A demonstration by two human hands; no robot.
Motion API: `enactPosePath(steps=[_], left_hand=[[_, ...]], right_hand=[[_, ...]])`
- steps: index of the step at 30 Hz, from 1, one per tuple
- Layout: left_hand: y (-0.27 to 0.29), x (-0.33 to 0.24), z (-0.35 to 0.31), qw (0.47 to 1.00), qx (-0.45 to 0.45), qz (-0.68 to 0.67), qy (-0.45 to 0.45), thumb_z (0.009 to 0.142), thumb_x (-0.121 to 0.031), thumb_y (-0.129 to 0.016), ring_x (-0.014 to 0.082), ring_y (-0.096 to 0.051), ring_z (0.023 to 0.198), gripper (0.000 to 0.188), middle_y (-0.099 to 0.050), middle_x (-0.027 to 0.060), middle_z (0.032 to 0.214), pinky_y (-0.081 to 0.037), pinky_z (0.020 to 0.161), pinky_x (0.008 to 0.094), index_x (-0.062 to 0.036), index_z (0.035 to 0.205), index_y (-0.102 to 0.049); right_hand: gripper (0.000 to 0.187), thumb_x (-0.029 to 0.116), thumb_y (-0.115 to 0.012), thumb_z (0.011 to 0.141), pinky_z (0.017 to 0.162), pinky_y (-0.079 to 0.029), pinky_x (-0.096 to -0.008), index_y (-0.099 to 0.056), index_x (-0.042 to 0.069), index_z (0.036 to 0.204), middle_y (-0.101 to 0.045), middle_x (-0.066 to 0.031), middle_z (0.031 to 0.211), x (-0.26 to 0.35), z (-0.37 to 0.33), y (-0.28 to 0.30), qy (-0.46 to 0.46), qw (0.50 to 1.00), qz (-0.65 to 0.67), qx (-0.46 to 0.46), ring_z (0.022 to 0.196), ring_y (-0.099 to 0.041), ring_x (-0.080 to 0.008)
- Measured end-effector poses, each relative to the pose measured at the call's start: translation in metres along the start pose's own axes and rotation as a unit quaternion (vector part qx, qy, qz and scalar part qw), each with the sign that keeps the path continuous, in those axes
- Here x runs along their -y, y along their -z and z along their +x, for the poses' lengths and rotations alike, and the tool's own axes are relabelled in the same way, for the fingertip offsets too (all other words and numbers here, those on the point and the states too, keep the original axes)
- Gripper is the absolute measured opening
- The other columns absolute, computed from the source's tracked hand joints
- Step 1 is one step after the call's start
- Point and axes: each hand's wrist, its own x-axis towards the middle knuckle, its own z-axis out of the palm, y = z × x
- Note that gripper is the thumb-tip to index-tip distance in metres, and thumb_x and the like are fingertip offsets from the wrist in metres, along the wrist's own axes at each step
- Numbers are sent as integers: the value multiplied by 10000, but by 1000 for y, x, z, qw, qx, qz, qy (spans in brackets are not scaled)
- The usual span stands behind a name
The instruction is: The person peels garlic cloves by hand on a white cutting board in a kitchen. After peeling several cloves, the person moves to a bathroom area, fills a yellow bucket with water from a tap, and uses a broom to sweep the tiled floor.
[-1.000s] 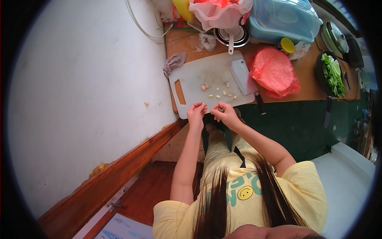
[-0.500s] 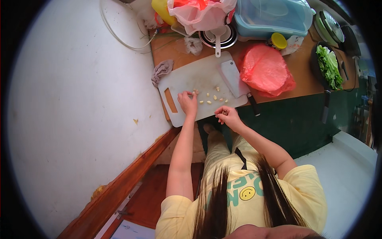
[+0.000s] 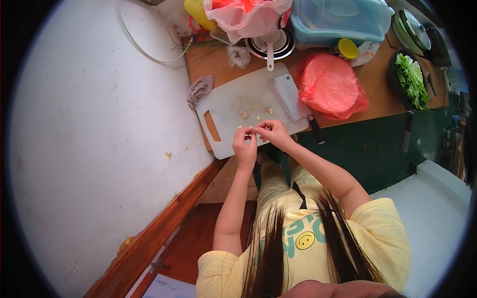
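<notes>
And there they were, left hand (image 3: 245,146) and right hand (image 3: 277,136) meeting over the cutting board's (image 3: 233,97) near edge, the left fingers pinching a small piece too tiny to name, the right ones curled in with tips touching the left's, their own grip impossible to tell! Garlic cloves (image 3: 245,114) lay on the board just beyond, a cleaver (image 3: 289,97) rested along its right side, and a red bag (image 3: 330,84) sat right of it on the table (image 3: 376,82).
</notes>
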Motion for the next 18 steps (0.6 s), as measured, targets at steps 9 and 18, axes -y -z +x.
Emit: enactPosePath(steps=[9, 18], left_hand=[[6, -6, -7, 999, -26, 29, -37, 716, 64, -586, 150, -576, 667, 97, -543, 80, 757, -492, 629, 239, 20, 781, -530], [16, -18, -10, 967, 27, -206, 151, 754, 52, -578, 130, -576, 744, 109, -570, 70, 828, -496, 710, 242, 30, 857, -546]], right_hand=[[172, 128, -602, 758, 465, -458, -222, -597, -45, 763, -589, -58, 622, 5, -3, -8, 41, 998, -53, 4, 523, -555, -89], [118, 102, -559, 766, 480, -393, -194, -562, -11, 730, -550, -20, 618, 9, -6, -5, 90, 985, -150, 9, 541, -488, -53]])
